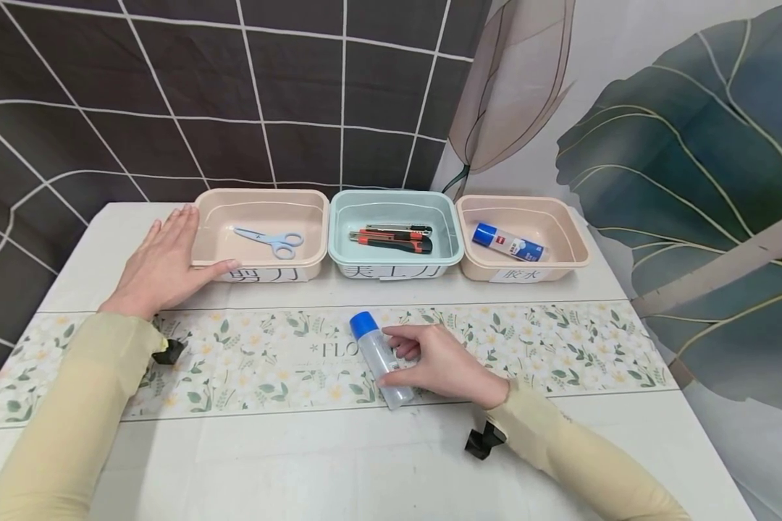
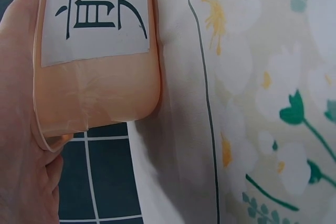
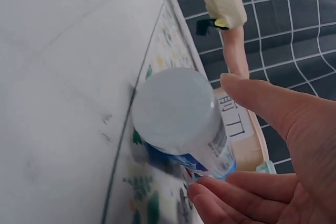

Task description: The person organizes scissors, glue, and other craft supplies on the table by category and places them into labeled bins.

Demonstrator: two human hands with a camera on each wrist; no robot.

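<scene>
A clear glue bottle (image 1: 382, 359) with a blue cap is slanted over the floral strip, its base towards the camera in the right wrist view. Around it is my right hand (image 1: 439, 362), thumb and fingers spread; a small gap shows between thumb and bottle in the right wrist view. Whether the fingertips touch it, I cannot tell. My left hand (image 1: 163, 264) rests against the left side of a peach bin (image 1: 261, 269), fingers extended and thumb along its front rim. Inside that bin lie light blue scissors (image 1: 270, 239).
A light blue bin (image 1: 396, 269) in the middle contains several utility knives (image 1: 394, 239). The right peach bin (image 1: 563, 264) holds a blue-and-white glue bottle (image 1: 508, 242). All three bins carry paper labels and stand in a row before a dark gridded backdrop (image 1: 287, 87).
</scene>
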